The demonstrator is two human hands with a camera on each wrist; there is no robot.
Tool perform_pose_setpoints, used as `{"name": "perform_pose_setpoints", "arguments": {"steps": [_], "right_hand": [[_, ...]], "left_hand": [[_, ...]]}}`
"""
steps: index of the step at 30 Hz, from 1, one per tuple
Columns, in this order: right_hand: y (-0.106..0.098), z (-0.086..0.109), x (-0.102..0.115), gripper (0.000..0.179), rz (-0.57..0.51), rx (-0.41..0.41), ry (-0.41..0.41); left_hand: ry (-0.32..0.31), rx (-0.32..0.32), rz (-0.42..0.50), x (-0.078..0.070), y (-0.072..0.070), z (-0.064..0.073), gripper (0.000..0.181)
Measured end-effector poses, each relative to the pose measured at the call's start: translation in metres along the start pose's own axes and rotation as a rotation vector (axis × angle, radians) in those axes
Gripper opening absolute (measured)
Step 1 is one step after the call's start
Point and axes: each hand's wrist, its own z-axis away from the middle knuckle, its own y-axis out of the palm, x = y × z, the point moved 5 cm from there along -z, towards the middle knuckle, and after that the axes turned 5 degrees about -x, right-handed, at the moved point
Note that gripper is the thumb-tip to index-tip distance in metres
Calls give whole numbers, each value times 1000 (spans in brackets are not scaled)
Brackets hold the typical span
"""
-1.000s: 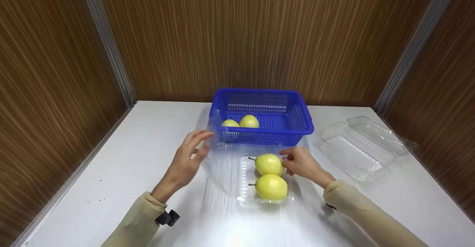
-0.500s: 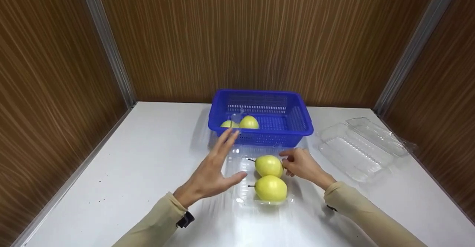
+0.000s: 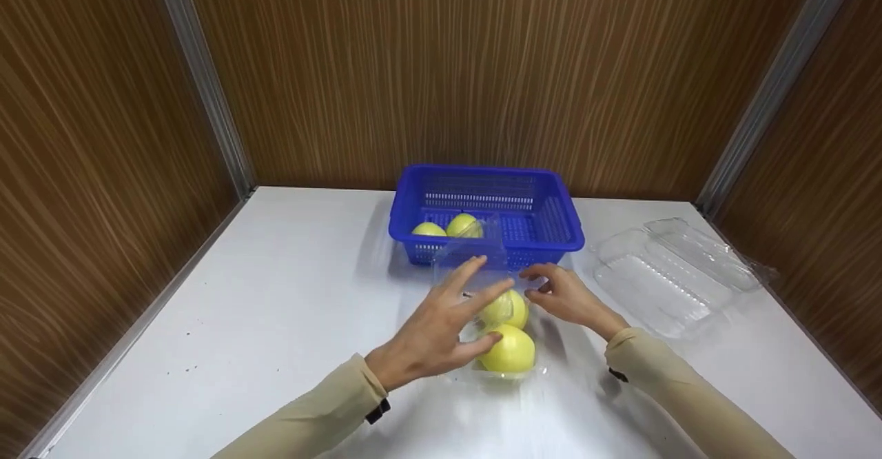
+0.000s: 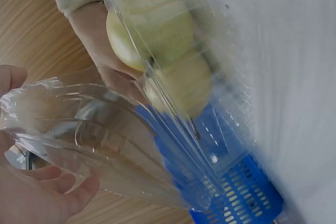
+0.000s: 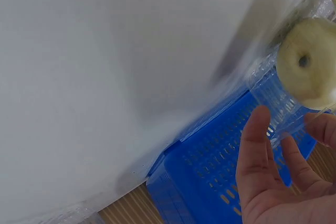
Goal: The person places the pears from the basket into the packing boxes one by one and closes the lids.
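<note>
Two yellow pears lie one behind the other in a clear plastic clamshell box; the nearer pear point(image 3: 511, 352) and the farther pear point(image 3: 518, 313) are partly covered by my left hand point(image 3: 437, 328). Its fingers are spread and extended against the box's clear lid point(image 4: 115, 145), which stands tilted over the pears. My right hand point(image 3: 570, 297) is at the right side of the box, fingers loosely bent. In the right wrist view its fingertips are right at the box's rim, beside a pear point(image 5: 310, 66), with gaps between thumb and fingers.
Behind the box stands a blue basket point(image 3: 575, 238) with two more pears point(image 3: 463, 225) visible inside. On the right lies another opened clear clamshell box point(image 3: 654, 287). Wood-patterned panels point(image 3: 482, 73) enclose the white table point(image 3: 289, 273) at the back and sides.
My left hand has moved right, swinging the lid from the left side up over the pears. My right hand has stayed near the box's right edge, its fingers lifting slightly.
</note>
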Motion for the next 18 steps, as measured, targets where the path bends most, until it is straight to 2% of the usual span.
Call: {"name": "perform_pose_setpoints", "arguments": {"steps": [3,8,14,18], "right_hand": [[-1,-2,-3,35,-12,29,-14],[-4,-4,-10,39,-21,52,-9],[-6,-5,-17,36,-24,84,57],[-6,-8,-17,35,-43,93,78]], "left_hand": [[23,52,-15,-7,6,-3,62],[70,135,-64,-14,18,-5,60],[140,205,-157,-22,37,-2,54],[160,261,-203,-24,49,1,51]]}}
